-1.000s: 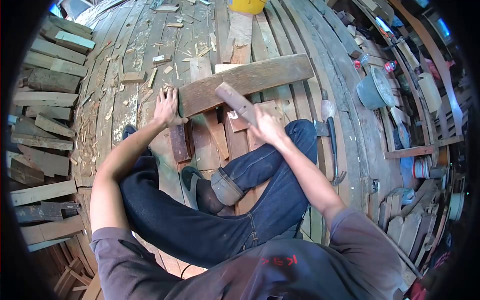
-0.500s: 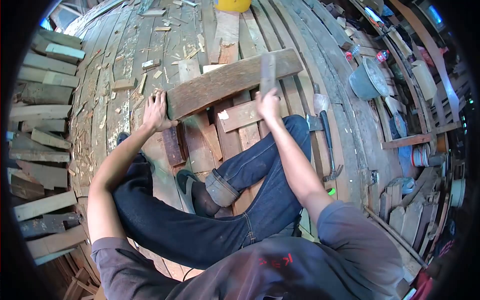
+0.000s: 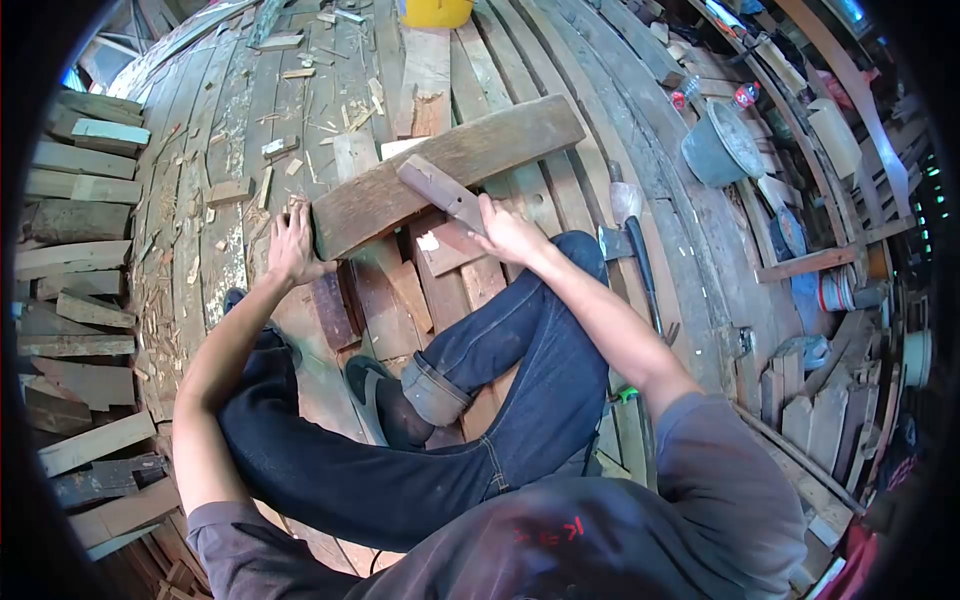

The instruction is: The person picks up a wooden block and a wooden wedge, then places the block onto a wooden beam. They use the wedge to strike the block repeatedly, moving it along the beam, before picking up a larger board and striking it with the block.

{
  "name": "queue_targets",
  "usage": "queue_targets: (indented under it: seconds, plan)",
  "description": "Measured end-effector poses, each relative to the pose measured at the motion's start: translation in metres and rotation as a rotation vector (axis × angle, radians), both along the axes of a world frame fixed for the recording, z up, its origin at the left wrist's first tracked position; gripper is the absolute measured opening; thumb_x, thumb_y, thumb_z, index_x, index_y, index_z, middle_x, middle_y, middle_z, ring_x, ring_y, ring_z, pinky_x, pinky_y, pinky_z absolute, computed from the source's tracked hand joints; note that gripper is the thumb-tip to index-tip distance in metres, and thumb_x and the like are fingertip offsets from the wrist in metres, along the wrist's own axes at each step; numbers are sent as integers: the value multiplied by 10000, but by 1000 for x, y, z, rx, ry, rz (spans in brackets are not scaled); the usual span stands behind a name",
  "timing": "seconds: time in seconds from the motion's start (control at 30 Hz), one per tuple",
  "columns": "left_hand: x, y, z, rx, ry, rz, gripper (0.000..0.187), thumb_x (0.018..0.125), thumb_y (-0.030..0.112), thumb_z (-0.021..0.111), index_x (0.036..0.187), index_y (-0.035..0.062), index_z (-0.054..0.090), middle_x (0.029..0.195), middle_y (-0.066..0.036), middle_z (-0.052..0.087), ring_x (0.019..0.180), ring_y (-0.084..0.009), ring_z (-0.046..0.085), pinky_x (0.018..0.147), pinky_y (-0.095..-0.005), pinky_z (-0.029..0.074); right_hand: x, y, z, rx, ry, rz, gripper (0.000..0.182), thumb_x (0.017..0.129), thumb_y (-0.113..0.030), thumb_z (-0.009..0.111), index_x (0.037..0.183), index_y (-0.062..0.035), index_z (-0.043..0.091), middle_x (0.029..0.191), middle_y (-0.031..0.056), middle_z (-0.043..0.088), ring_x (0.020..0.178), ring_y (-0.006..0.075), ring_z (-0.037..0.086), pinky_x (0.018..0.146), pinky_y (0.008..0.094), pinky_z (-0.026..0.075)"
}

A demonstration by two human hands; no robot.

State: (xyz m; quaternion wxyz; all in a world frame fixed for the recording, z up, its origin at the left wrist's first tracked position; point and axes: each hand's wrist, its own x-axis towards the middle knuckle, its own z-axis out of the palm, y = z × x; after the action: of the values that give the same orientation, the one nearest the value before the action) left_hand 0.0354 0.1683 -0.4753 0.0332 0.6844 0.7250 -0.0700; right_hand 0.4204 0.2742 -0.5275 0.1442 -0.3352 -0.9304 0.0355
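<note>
A thick brown wooden beam lies slanted in front of me, its right end farther away. My left hand grips the beam's left end, thumb at the near corner and fingers along the end. In my right hand is a short, flat grey-brown slat with a small dark hole. The slat points up and left, and its far end overlaps the beam's near side. Beneath it, partly hidden, is a board with a pale chipped spot. A dark wood block sits below the beam's left end.
An axe and a black-handled hammer lie right of my knee. A grey bucket stands farther right, and a yellow bucket at the top. Stacked timber lines the left; wood chips litter the plank floor.
My right hand has swung the slat from upright to slanting left, moving down and left across the beam. My left hand stays at the beam's end while the whole view shifts slightly.
</note>
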Motion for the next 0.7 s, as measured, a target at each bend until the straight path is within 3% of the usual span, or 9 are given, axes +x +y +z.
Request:
queue_targets:
  seconds: [0.1, 0.17, 0.23, 0.27, 0.3, 0.37, 0.5, 0.6, 0.7]
  plan:
    - [-3, -4, -9, 41, 5, -15, 1271, 552, 477, 882, 1490, -65, 218, 1484, -224, 354, 1315, -446, 383, 1134, -505, 316, 10, 25, 23, -344, 47, -422, 555, 893, -318, 650, 1130, 114, 394, 843, 328, 661, 778, 485, 671, 684, 528, 557]
    - [-3, -5, -7, 84, -10, -12, 1269, 551, 488, 877, 1487, -66, 224, 1476, -222, 361, 1307, -441, 392, 1130, -505, 320, 10, 41, 10, -291, 288, -693, 539, 911, -318, 634, 1116, 110, 378, 783, 326, 653, 737, 486, 668, 621, 527, 551]
    - [-2, -2, 2, 50, 21, -12, 1257, 556, 506, 864, 1481, -71, 236, 1480, -223, 356, 1313, -437, 382, 1133, -498, 317, -11, 22, 1, -322, 270, -641, 606, 914, -307, 632, 1186, 151, 341, 806, 337, 652, 754, 489, 670, 642, 540, 549]
    - [-1, -1, 3, 50, 12, -18, 1256, 557, 508, 861, 1480, -72, 237, 1482, -223, 355, 1315, -437, 378, 1133, -496, 317, -14, 11, -27, -172, 195, -434, 697, 904, -301, 647, 1258, 186, 294, 886, 363, 646, 783, 492, 669, 674, 551, 548]
    - [-2, -1, 1, 47, 0, -24, 1255, 558, 511, 859, 1478, -73, 238, 1484, -224, 354, 1317, -437, 375, 1133, -494, 318, -19, -15, 16, -391, -60, -282, 747, 902, -315, 640, 1334, 163, 261, 953, 369, 636, 804, 493, 668, 701, 555, 549]
    - [-3, -3, -5, 29, -5, -17, 1249, 559, 496, 862, 1477, -73, 236, 1485, -224, 354, 1314, -440, 373, 1126, -486, 327, -14, -17, 11, -198, -77, -32, 658, 899, -324, 639, 1296, 102, 332, 948, 353, 641, 798, 494, 667, 694, 553, 551]
    - [-6, -7, -7, 14, -51, -3, 1245, 568, 492, 861, 1480, -71, 227, 1482, -242, 349, 1314, -455, 374, 1130, -496, 325, -8, 16, 15, -342, 178, -572, 539, 907, -303, 636, 1157, 94, 372, 858, 344, 647, 757, 493, 667, 667, 555, 553]
    - [-2, -2, 1, 8, -62, 17, 1255, 578, 504, 858, 1487, -72, 213, 1481, -259, 340, 1353, -491, 327, 1147, -517, 303, -22, -15, 1, -401, 193, -570, 603, 914, -296, 626, 1210, 134, 324, 866, 352, 643, 782, 495, 669, 693, 560, 556]
    - [-3, -2, -4, -30, -17, 6, 1254, 582, 496, 861, 1487, -78, 208, 1486, -263, 332, 1369, -509, 300, 1157, -522, 288, -24, -65, 12, -480, -35, -435, 667, 933, -313, 605, 1275, 160, 281, 934, 398, 612, 806, 524, 658, 732, 571, 552]
